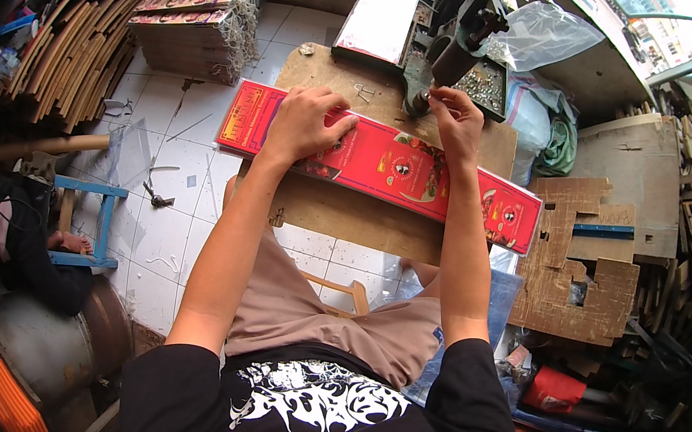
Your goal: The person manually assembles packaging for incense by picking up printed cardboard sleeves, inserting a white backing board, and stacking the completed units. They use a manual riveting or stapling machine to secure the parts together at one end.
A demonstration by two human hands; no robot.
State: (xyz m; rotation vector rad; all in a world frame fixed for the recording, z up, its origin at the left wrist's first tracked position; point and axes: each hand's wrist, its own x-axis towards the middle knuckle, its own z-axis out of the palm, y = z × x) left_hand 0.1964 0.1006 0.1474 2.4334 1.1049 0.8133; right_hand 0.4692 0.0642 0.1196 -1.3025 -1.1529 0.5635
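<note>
A long red printed strip (371, 154) with food pictures lies slanted across a wooden board (362, 222) in front of me. My left hand (310, 125) is on its left part, fingers bent over the far edge and thumb on the printed face, holding it. My right hand (458, 128) is raised beyond the strip's far edge, beside the base of a dark metal hand press (456, 57). Its thumb and forefinger are pinched together; what is between them is too small to make out. A small bent wire piece (365, 92) lies on the board between my hands.
A tray of small metal bits (484, 88) adjoins the press; a white panel (382, 9) stands left of it. Bundled printed strips (188, 28) are stacked on the tiled floor at far left. Cut wooden boards (577, 270) lie at right. Another person's foot (70, 243) shows by a blue stool (107, 226).
</note>
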